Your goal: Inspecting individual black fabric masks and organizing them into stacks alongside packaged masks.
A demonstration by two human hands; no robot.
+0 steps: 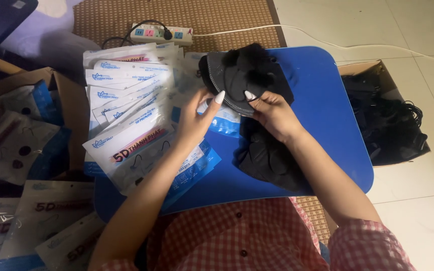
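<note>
A stack of black face masks is held between both hands above a blue surface. The right hand is closed on the lower right edge of the stack, thumb on top. The left hand is partly open, its thumb and fingertips pinched on the stack's lower left edge. Just below the right hand, a loose pile of more black masks is seen lying on the surface. To the left of the left hand, a fanned heap of flat white and blue packets is spread over the surface's left side, some tucked under the left forearm. Further left, an open cardboard box is filled with sealed packets. At the right, off the surface, a second cardboard box is seen on the tiled floor, filled with black masks. Beyond the surface, a white power strip is laid on a woven mat.
</note>
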